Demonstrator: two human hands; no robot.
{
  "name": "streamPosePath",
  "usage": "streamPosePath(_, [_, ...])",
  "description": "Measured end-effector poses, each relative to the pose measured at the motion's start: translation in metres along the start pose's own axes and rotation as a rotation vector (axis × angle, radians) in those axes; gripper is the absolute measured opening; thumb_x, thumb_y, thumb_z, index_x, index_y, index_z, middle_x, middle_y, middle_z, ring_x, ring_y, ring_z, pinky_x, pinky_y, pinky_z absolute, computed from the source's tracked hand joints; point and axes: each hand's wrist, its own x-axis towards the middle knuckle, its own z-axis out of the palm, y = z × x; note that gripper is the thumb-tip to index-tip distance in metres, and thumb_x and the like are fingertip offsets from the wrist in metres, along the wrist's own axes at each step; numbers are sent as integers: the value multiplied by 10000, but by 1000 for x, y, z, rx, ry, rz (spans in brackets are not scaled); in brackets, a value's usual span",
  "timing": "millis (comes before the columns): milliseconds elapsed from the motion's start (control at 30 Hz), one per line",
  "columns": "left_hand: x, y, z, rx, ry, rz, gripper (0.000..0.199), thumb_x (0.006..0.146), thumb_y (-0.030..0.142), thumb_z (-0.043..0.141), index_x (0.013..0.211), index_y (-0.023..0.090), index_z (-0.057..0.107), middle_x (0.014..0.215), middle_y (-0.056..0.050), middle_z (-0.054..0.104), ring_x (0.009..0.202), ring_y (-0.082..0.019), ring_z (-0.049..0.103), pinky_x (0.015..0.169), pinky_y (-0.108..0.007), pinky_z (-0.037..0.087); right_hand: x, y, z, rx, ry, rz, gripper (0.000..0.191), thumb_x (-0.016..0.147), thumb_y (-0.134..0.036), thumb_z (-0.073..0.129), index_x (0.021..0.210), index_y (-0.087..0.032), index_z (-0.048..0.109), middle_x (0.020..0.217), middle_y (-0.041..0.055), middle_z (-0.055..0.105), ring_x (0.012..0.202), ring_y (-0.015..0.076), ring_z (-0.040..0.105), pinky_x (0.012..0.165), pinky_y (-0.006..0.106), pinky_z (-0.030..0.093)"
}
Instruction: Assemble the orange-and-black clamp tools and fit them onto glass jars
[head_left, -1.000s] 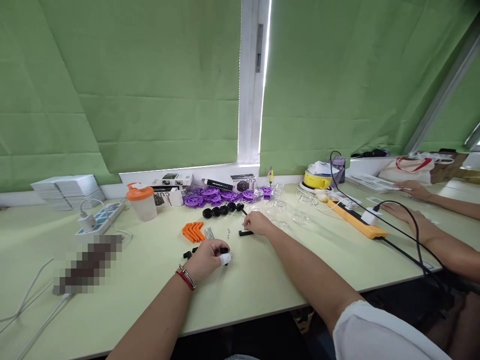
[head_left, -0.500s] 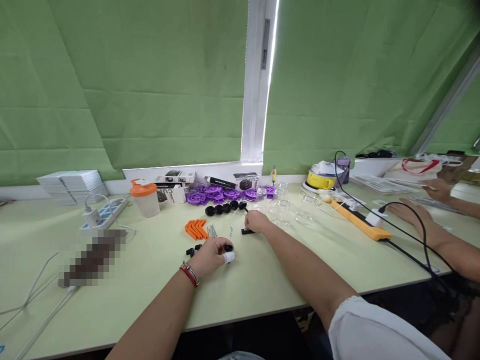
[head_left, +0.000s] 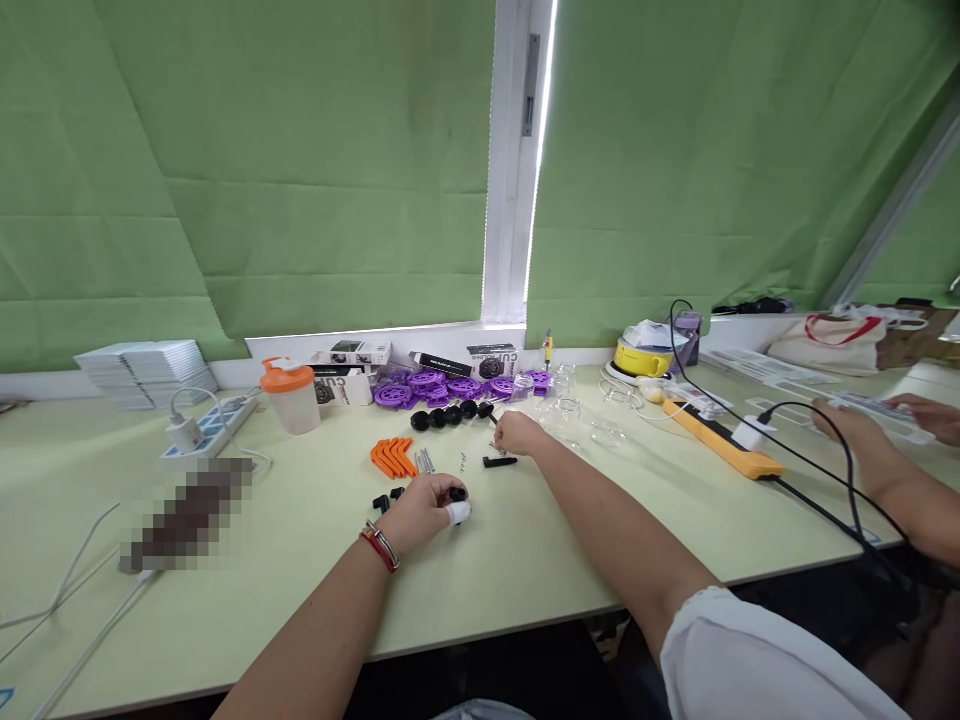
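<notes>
Black part (head_left: 457,494) clamped in left hand (head_left: 426,512), mid-desk (head_left: 487,580). Black bar (head_left: 499,462) lies to its right, long axis roughly along the front edge; right hand (head_left: 517,434) nearer, just beyond it toward the back edge, grip contents can't tell. Orange brackets (head_left: 393,458) behind left hand.

On the table (head_left: 525,580), a small part (head_left: 456,494) sits in my left hand (head_left: 424,515), with elbow pieces (head_left: 381,504) just left of it. Beyond that hand lie bent strips (head_left: 391,458), long screws (head_left: 424,461) at their right. A short bar (head_left: 499,462) lies on the near side of my right hand (head_left: 517,435); knobs (head_left: 442,417) run off to its left, spoked discs (head_left: 424,388) behind them. Clear pieces (head_left: 568,408) stand beyond it, rightward.
</notes>
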Motion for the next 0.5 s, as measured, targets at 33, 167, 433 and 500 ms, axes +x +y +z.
streamPosePath(33, [0, 1, 0, 1, -3, -1, 268, 718, 399, 630, 826, 154, 631, 643, 27, 478, 580, -100, 382, 558, -236, 325, 0, 0, -1, -11, -11, 1, 86, 711, -181, 683, 780, -188, 735, 925, 49, 718, 883, 171, 647, 631, 178, 449])
streamPosePath(167, [-1, 4, 0, 4, -8, -5, 286, 715, 412, 626, 832, 151, 628, 641, 25, 471, 582, -102, 377, 557, -238, 321, 1, -2, -3, -53, -47, 13, 103, 665, -176, 714, 767, -177, 731, 928, 71, 711, 881, 198, 646, 624, 196, 457])
streamPosePath(433, [-2, 5, 0, 1, -5, -17, 289, 696, 409, 650, 822, 150, 628, 638, 26, 481, 580, -104, 384, 556, -241, 325, 5, 3, 0, -98, -75, 47, 144, 644, -197, 721, 782, -157, 709, 891, 86, 695, 784, 196, 651, 567, 207, 448])
streamPosePath(500, [-2, 4, 0, -6, -9, -15, 283, 701, 408, 647, 820, 152, 627, 644, 24, 490, 582, -104, 391, 559, -241, 330, 6, 5, 1, -108, -73, 53, 161, 635, -216, 730, 779, -150, 703, 860, 82, 691, 757, 193, 649, 558, 207, 444])
